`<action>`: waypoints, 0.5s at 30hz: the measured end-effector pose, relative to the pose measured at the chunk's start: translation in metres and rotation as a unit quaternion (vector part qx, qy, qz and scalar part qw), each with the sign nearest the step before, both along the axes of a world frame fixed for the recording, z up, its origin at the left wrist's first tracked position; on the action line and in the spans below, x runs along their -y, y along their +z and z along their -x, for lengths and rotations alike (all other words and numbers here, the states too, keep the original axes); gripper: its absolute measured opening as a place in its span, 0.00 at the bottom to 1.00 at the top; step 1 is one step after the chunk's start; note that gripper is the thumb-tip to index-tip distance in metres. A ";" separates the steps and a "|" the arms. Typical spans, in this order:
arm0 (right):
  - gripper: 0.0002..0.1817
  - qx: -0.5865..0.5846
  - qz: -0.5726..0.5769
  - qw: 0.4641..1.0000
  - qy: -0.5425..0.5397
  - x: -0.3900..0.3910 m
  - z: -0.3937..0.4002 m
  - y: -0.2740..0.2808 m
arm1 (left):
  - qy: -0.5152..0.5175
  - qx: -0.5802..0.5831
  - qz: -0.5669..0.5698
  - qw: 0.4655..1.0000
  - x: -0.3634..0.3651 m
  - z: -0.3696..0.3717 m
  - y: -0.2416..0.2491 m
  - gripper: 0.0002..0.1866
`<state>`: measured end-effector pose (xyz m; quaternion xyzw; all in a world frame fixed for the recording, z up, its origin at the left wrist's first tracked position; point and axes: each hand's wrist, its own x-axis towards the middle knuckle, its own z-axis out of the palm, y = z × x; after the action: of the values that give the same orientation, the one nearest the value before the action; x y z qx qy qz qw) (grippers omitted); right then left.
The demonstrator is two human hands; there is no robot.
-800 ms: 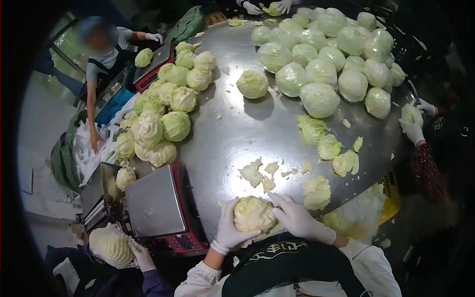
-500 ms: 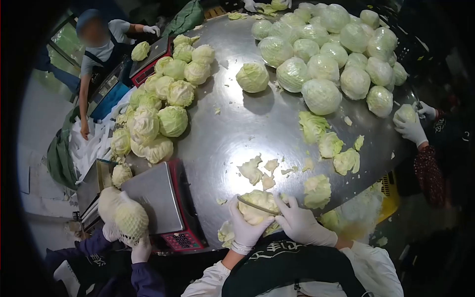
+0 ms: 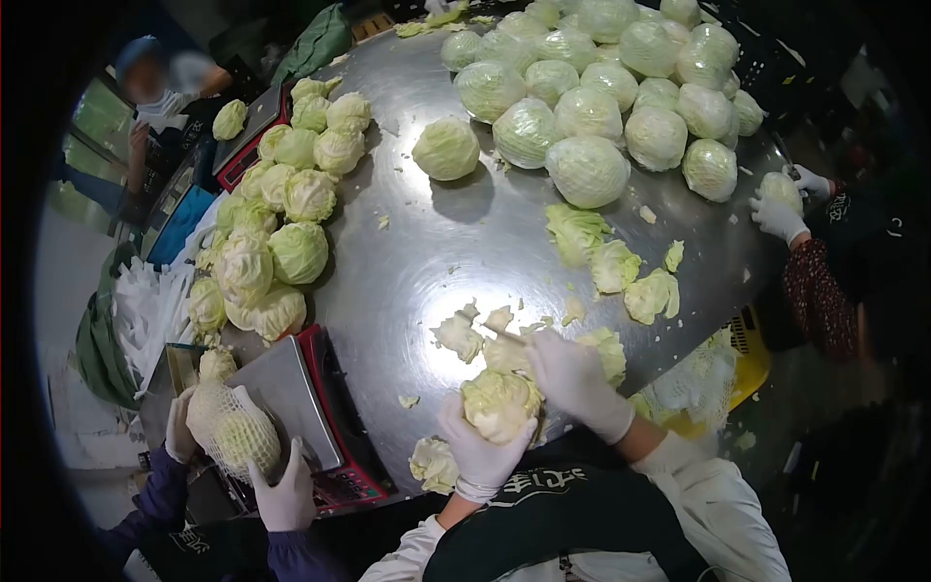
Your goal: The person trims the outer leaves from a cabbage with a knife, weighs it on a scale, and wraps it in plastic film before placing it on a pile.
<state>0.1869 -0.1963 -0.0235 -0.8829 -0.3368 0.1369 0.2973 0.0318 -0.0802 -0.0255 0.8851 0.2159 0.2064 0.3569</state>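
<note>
My gloved left hand (image 3: pixel 477 448) cups a trimmed cabbage (image 3: pixel 497 407) from its left and lower side, just above the table's near edge. The cabbage is pale, with light green leaves. To its right, my gloved right hand (image 3: pixel 580 383) is closed around a knife (image 3: pixel 502 334). The blade points away to the left, apart from the cabbage, and looks blurred. The handle is hidden in my fingers. Cut leaf pieces (image 3: pixel 458 332) lie beyond the cabbage, and another trimmed leaf (image 3: pixel 433 465) is beside my left hand.
Wrapped cabbages (image 3: pixel 587 171) are heaped at the far right, unwrapped ones (image 3: pixel 298 252) at the left. A scale (image 3: pixel 286 393) stands left of me, where a co-worker holds cabbages in a net (image 3: pixel 233 432). Another co-worker's hands (image 3: pixel 779 215) hold a cabbage at the right edge.
The knife has come off the cabbage, and my right hand has moved up and away with it. My left hand now holds the cabbage alone. The view has shifted slightly.
</note>
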 end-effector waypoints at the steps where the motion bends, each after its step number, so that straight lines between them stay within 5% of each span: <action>1: 0.11 0.041 -0.009 0.999 -0.014 0.003 -0.015 -0.013 | -0.003 0.001 -0.001 1.000 -0.003 0.002 -0.002 0.55; 5: 0.12 0.131 0.044 0.990 -0.034 0.036 -0.041 -0.086 | -0.050 0.019 0.162 0.985 -0.052 0.026 -0.014 0.58; 8: 0.16 0.043 0.050 0.986 -0.150 0.068 -0.062 -0.049 | -0.045 0.021 0.542 0.839 -0.084 0.047 0.004 0.56; 11: 0.21 0.088 0.054 0.971 -0.216 0.074 -0.054 -0.004 | -0.062 -0.019 0.515 0.854 -0.100 0.047 0.007 0.55; 13: 0.27 0.046 -0.035 0.982 -0.181 0.056 -0.034 0.015 | -0.104 -0.037 0.501 0.858 -0.101 0.030 0.021 0.54; 15: 0.30 -0.021 -0.112 0.992 -0.062 0.040 -0.018 0.010 | -0.208 -0.058 0.368 0.905 -0.105 0.017 0.026 0.51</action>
<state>0.2044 -0.2366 -0.0137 -0.8600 -0.2889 0.0978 0.4091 0.0146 0.0246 0.0007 0.7262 0.1082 -0.0186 0.6787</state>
